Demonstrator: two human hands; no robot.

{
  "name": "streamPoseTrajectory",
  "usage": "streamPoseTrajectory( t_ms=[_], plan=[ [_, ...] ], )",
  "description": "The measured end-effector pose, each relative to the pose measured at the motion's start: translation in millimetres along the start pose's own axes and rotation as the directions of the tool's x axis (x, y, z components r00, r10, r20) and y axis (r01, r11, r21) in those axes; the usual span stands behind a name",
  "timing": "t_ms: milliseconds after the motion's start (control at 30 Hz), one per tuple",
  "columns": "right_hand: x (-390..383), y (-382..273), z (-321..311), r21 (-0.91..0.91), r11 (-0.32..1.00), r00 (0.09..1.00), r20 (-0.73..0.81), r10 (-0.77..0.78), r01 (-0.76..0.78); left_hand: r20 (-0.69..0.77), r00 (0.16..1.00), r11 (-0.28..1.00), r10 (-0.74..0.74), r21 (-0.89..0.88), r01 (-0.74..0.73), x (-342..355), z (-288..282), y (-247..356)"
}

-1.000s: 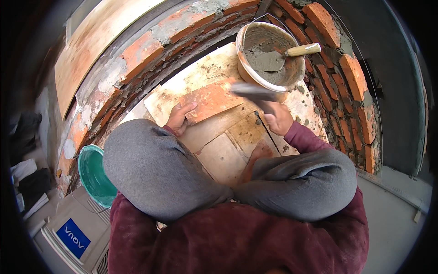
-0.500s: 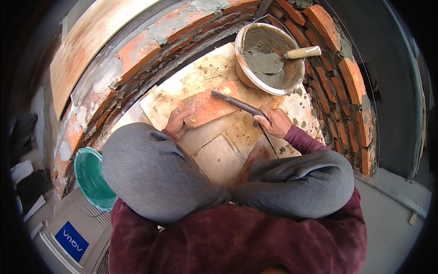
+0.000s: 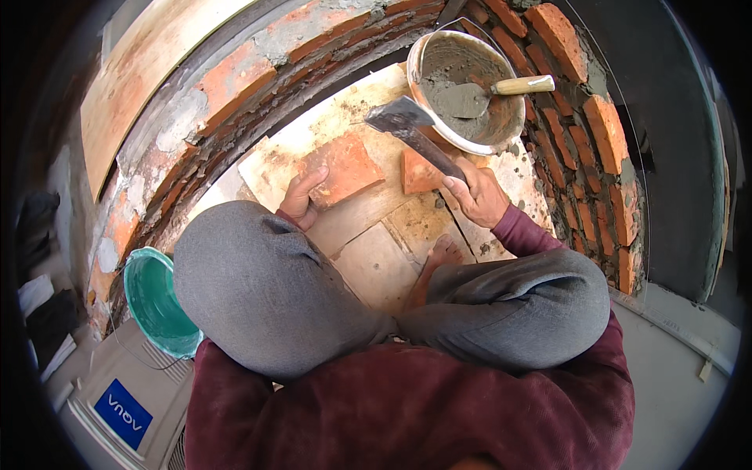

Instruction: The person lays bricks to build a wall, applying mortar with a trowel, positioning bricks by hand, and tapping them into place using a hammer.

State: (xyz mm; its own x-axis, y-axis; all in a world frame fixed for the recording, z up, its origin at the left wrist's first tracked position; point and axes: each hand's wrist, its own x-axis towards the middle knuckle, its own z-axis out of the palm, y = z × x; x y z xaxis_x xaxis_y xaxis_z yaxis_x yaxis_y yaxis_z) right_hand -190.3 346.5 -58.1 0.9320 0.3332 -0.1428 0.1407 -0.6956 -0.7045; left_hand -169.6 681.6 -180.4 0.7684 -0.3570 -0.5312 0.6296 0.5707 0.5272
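Mortared brick walls (image 3: 235, 86); floor (image 3: 376, 262) between. Bucket (image 3: 415, 88), trowel (image 3: 523, 84) inside; a wide swing could clip it. Metal tool (image 3: 419, 138), right hand's (image 3: 479, 193) fingers clenched round it. Brick piece (image 3: 345, 168), left of the tool, left hand's (image 3: 300, 197) fingers gripping its end; a stray blow could strike them.

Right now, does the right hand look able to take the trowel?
Probably not without putting something down: the right hand grips a dark bladed tool. Otherwise the way looks free; the trowel handle juts uncovered over the bucket rim.
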Motion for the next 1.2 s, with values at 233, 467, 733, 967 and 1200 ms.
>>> streamPoseTrajectory(
  t_ms=[233, 467, 733, 967, 1200],
  plan=[
    [-78, 44, -30, -0.165, 0.963, 0.938, 0.241, 0.25, -0.214, -0.079, 0.992, 0.983, 0.099, 0.164, -0.085, -60, 4, 62],
    [-131, 126, 6, -0.142, 0.955, 0.908, 0.301, 0.291, -0.259, 0.09, 0.968, 0.891, 0.236, 0.377, -0.252, -8, 41, 122],
    [-64, 64, -117, 0.476, 0.819, 0.947, 0.179, 0.267, -0.321, 0.402, 0.723, 0.407, 0.562, 0.627, -0.664, -33, 277, 207],
    [33, -128, -269, 0.893, 0.227, 0.92, -0.362, -0.15, 0.389, 0.808, 0.037, -0.194, 0.588, 0.186, -0.963, 9, 475, 183],
    [67, -119, -354, 0.622, 0.48, 0.753, -0.643, -0.139, 0.619, 0.697, -0.19, -0.027, 0.691, -0.238, -0.971, 80, 551, 143]
  ],
)
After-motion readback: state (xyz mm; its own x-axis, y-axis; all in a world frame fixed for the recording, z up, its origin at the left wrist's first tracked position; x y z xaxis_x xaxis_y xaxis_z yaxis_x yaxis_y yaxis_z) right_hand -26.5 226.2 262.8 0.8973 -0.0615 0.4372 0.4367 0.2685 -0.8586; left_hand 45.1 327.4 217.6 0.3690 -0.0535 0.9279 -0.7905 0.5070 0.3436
